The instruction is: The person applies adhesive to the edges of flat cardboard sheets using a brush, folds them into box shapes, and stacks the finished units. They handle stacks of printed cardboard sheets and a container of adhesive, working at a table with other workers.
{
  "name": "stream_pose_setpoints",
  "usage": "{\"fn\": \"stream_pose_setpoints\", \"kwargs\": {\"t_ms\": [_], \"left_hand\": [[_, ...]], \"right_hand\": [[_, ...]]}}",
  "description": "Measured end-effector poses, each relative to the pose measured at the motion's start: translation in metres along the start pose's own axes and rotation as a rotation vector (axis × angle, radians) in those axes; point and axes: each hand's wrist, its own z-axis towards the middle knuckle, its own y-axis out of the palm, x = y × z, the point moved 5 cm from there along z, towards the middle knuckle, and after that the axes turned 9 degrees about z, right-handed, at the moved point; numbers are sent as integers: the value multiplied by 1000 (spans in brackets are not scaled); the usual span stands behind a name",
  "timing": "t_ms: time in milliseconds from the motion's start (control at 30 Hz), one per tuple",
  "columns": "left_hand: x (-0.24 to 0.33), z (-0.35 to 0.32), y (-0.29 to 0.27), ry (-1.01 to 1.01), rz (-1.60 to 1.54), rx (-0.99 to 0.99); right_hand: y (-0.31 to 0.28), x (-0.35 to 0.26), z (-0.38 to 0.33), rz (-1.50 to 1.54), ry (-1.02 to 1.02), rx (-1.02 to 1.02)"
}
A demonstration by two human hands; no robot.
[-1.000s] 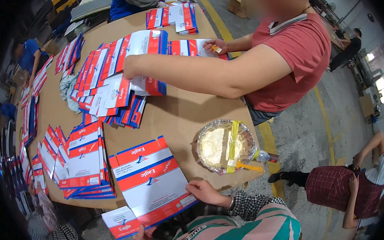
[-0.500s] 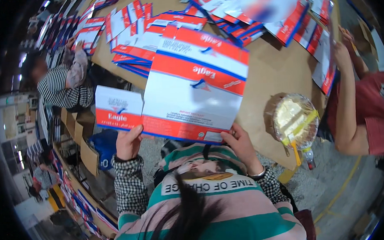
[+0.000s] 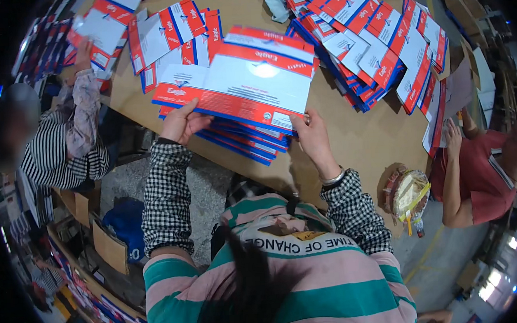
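Observation:
Both my hands hold one large flat carton sheet, white with red and blue bands. My left hand grips its near left edge. My right hand grips its near right corner. The sheet lies over a stack of like sheets at the near edge of the brown table. My checked sleeves and striped shirt fill the lower part of the view.
More such sheets lie fanned at the upper right and upper left. A person in a striped top works at the left, a person in red at the right. A plastic-wrapped round bundle sits on the table's right corner.
The view has swung round. The sheet I held up in both hands half a second ago is now lower, over the stack at the table's edge.

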Motion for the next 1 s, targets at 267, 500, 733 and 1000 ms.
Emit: {"fn": "stream_pose_setpoints", "kwargs": {"t_ms": [267,500,733,1000], "left_hand": [[73,72,-97,304,871,258],[48,114,-100,-172,846,-115],[48,109,-98,-262,692,-192],[7,90,-113,-171,423,-294]], "right_hand": [[7,18,6,-615,180,216],[22,14,47,-61,536,264],[24,40,54,205,639,119],[28,57,0,430,555,187]]}}
